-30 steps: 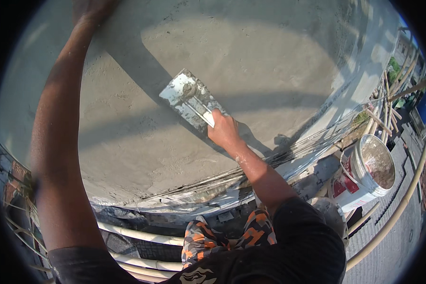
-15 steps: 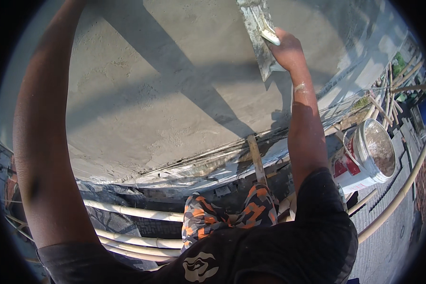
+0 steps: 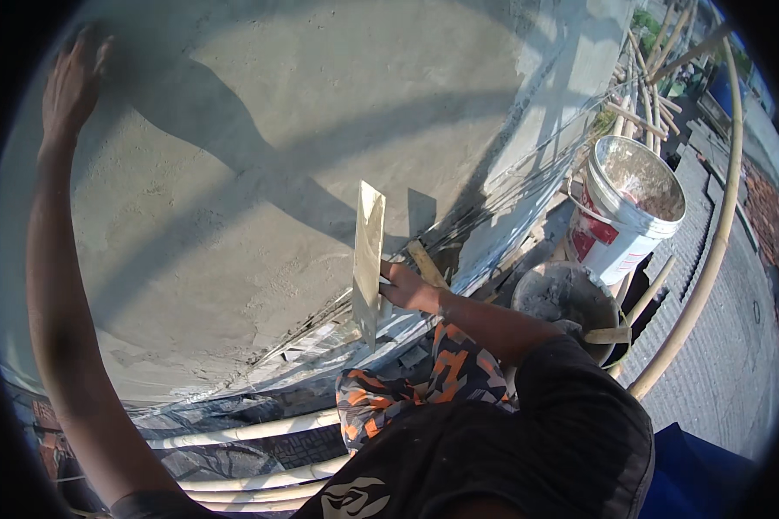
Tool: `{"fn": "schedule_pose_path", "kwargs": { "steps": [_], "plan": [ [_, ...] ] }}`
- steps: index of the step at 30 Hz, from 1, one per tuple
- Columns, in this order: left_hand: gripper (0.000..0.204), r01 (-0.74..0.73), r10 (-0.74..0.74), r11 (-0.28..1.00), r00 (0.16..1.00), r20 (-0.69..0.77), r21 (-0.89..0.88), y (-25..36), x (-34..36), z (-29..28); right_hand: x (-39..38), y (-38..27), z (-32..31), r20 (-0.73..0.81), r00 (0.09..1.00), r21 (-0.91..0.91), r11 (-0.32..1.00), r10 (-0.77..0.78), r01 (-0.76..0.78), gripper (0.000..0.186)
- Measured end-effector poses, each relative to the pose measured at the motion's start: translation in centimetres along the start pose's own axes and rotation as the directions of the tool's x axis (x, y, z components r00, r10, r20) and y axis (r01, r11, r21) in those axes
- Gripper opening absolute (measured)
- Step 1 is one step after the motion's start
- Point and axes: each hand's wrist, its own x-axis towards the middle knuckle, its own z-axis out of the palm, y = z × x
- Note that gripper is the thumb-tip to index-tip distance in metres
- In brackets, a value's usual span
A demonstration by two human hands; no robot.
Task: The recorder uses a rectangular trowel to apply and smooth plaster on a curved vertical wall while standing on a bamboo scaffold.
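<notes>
Wet grey plaster covers the wall (image 3: 320, 78) in front of me, with rough patches and shadows across it. At the upper left, my left hand (image 3: 71, 91) lies against the wall, its fingers stretched out and holding nothing. My right hand (image 3: 414, 288) is closed round the handle of a plastering trowel (image 3: 368, 251). The trowel's long blade stands nearly edge-on, in front of the wall's lower part; its handle is mostly hidden behind the blade and fingers. A short wooden stick (image 3: 426, 262) slants just behind my right hand.
A white bucket (image 3: 610, 238) smeared with mortar stands to the right. Beside it sits a dark round tub (image 3: 550, 290) with grey mix and a wooden handle (image 3: 608, 335). Bamboo poles (image 3: 260, 428) run below me; another (image 3: 701, 303) curves along the right, above a corrugated roof (image 3: 688, 368).
My right hand has brought the trowel down and left, away from the upper wall, turning its blade edge-on. My left hand has come into view at the upper left, and the dark tub now shows.
</notes>
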Motion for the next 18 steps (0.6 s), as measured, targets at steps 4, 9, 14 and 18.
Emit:
{"fn": "schedule_pose_path", "kwargs": {
  "steps": [4,9,14,18],
  "plan": [
    [0.042,0.492,-0.009,0.472,0.833,0.553,-0.732,17.2,-12.8,-8.9,-5.3,0.7,-5.7,0.016,0.981,-0.029,0.981,0.191,-0.19,0.035],
    [0.045,0.807,0.821,-0.442,0.189,0.538,0.391,30.8,-39.6,-15.9,-7.4,1.4,-2.1,0.369,0.828,0.922,-0.276,0.423,-0.271,0.024],
    [0.045,0.491,0.879,-0.463,0.148,0.453,0.738,41.4,-46.7,-17.8,-10.1,-1.9,-2.0,0.343,0.813,0.84,0.234,0.471,-0.49,0.033],
    [0.044,0.447,0.922,-0.382,0.239,0.303,0.809,42.2,-52.7,-18.9,-11.8,-6.3,-9.0,0.303,0.909,-0.289,0.937,0.286,-0.198,0.04]
  ]
}}
